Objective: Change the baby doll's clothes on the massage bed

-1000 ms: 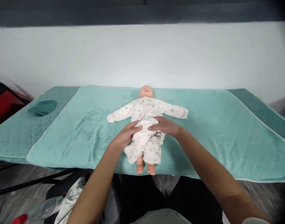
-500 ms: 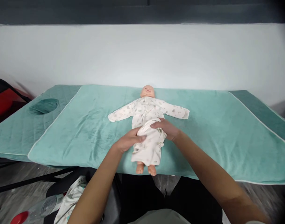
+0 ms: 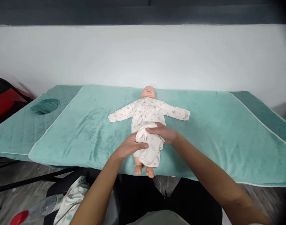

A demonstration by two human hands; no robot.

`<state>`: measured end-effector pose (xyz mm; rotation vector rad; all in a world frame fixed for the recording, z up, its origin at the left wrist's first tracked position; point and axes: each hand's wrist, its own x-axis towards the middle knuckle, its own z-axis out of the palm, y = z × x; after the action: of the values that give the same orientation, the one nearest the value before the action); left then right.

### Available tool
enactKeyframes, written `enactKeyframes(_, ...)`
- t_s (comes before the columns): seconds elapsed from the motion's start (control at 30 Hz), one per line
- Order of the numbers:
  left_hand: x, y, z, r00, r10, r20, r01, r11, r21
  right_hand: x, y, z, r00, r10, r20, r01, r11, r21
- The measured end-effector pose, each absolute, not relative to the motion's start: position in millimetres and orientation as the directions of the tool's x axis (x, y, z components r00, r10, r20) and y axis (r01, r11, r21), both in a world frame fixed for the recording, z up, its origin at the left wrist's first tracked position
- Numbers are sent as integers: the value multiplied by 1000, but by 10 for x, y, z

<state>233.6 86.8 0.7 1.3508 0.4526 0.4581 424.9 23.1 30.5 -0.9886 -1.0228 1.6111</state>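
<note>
A baby doll (image 3: 148, 92) lies on its back on a green padded bed (image 3: 86, 137), head toward the wall and feet toward me. It wears a white, small-print long-sleeved baby garment (image 3: 147, 111), with both sleeves stretched out sideways. Over the doll's legs, my left hand (image 3: 131, 146) and my right hand (image 3: 165, 132) grip a bunched white printed baby garment (image 3: 149, 154) from either side, thumbs on top. Its upper edge is gathered into folds between my hands. Whether this cloth is separate from what the doll wears, I cannot tell. The doll's bare feet stick out below.
A face hole (image 3: 45, 107) is set in the bed's left end. The white wall (image 3: 143, 56) runs along the far side. Below left are a clear bottle with a red cap (image 3: 19, 217) and a white printed cloth (image 3: 73, 197). A red and black chair (image 3: 4, 100) stands left.
Both hands have drawn the cloth's upper edge down slightly toward the doll's feet and bunched it. More of the doll's leg on the left now shows, and its feet have shifted slightly left.
</note>
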Motion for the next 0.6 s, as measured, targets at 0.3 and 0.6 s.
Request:
enactKeyframes(0.3, 2401, 666, -51, 529, 845, -75, -491, 377, 785, 4251, 191, 323, -383, 922, -60, -226, -156, -961)
enactKeyframes(0.6, 2349, 558, -80, 572, 815, -95, -478, 425, 769, 4113, 200, 268, -335, 942, -13, -218, -91, -972)
